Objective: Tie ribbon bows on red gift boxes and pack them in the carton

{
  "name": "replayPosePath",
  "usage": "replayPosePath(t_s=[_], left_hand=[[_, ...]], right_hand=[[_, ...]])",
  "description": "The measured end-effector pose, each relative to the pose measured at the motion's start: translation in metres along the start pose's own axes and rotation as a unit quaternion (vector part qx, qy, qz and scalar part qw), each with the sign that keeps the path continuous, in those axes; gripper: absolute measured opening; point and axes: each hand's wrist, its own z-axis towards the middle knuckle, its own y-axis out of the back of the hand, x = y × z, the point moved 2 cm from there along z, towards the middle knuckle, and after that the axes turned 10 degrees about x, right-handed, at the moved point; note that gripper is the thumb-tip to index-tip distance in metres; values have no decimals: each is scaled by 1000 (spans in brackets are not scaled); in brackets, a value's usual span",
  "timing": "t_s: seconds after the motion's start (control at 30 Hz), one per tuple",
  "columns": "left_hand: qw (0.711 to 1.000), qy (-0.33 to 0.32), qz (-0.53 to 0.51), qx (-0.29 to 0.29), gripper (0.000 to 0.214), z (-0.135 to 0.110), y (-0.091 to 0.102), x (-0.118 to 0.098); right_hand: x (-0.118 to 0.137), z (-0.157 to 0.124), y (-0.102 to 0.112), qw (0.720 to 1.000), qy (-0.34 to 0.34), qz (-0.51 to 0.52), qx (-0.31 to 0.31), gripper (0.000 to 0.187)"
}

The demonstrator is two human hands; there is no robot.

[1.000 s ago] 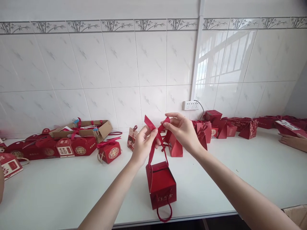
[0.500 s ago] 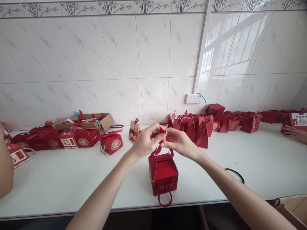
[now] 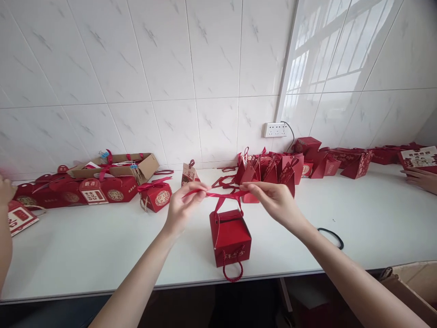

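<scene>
A small red gift box (image 3: 231, 238) stands near the front edge of the white counter (image 3: 85, 246), a cord loop hanging over its front. A red ribbon (image 3: 221, 196) rises from its top and is stretched sideways. My left hand (image 3: 184, 207) pinches the ribbon's left end. My right hand (image 3: 273, 200) pinches its right end. Both hands hover just above and behind the box, pulled apart.
Red gift boxes (image 3: 99, 193) and an open cardboard box (image 3: 116, 165) line the wall at left. More red boxes and bags (image 3: 290, 168) stand at right by a wall socket (image 3: 274, 130). A black band (image 3: 331, 237) lies on the counter. Other people's hands (image 3: 421, 177) show at both edges.
My hands were together above the box tying the ribbon; now they have pulled apart sideways, drawing the ribbon taut. The view has tilted down a little.
</scene>
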Motion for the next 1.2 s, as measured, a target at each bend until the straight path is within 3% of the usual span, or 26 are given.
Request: replayPosePath(t_s=[0.1,0.2,0.3,0.43,0.6,0.67,0.73,0.77,0.83,0.87,0.93,1.03,1.1,1.2], left_hand=[[982,86,-92,-138,22,-32,11,25],[939,142,-154,-273,30,-62,15,43],[893,170,-204,-364,31,-81,15,55],[867,200,-229,-394,21,-91,15,64],[869,233,-187,-395,18,-100,26,72],[885,268,-141,-354,20,-103,34,75],[907,299,-34,-295,30,-104,43,72],[916,292,44,-270,38,-102,47,67],[927,211,211,-227,58,-90,48,50],[929,149,280,-192,62,-80,43,40],[931,58,357,-52,56,-57,22,22],[901,70,356,236,39,-23,-19,15],[880,78,346,316,43,-9,-39,20],[872,89,338,343,47,-4,-50,33]], right_hand=[[-29,-21,9,991,-81,63,-87,33],[-64,-43,5,967,-154,163,-116,37],[-93,-61,-7,931,-201,271,-140,41],[-110,-73,-15,889,-231,348,-189,40],[-114,-85,-6,895,-238,306,-221,41],[-118,-92,-1,910,-256,257,-202,48],[-121,-96,4,936,-278,167,-135,57],[-121,-95,7,948,-281,104,-107,61],[-113,-89,12,961,-261,-20,-90,64],[-106,-83,13,965,-236,-62,-91,61],[-88,-66,10,978,-183,-85,-50,53],[-65,-38,-8,981,-146,-43,121,48],[-55,-26,-18,966,-162,-23,199,47],[-51,-20,-26,951,-185,11,248,43]])
